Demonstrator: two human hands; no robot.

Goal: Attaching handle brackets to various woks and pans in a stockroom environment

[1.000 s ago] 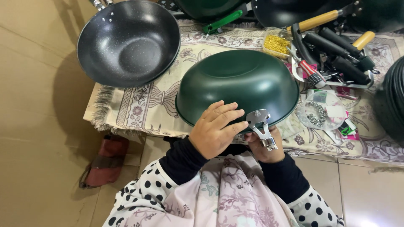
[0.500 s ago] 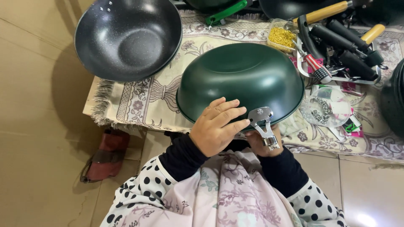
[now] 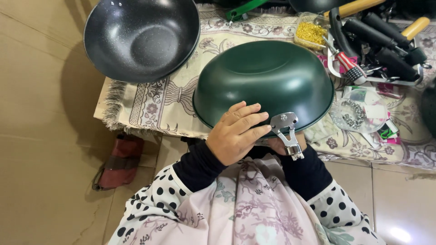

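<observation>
A dark green wok (image 3: 263, 81) lies upside down on the patterned cloth, its near rim over my lap. A shiny metal handle bracket (image 3: 286, 134) is fixed to that near rim and points toward me. My left hand (image 3: 236, 134) rests on the wok's outer wall just left of the bracket, fingers together and flat against the metal. My right hand (image 3: 279, 145) is mostly hidden under the rim behind the bracket; only a few fingers show, and what they hold cannot be made out.
A black speckled wok (image 3: 141, 38) sits upright at the far left of the cloth (image 3: 150, 102). Black and wooden handles (image 3: 386, 41), a red-handled tool (image 3: 347, 63), a tub of gold screws (image 3: 311, 32) and bagged hardware (image 3: 359, 111) crowd the right. A red bag (image 3: 118, 161) lies on the floor.
Both hands stay at the bracket on the green wok's rim. The view has shifted slightly, so the woks sit a little lower and more to the right in frame.
</observation>
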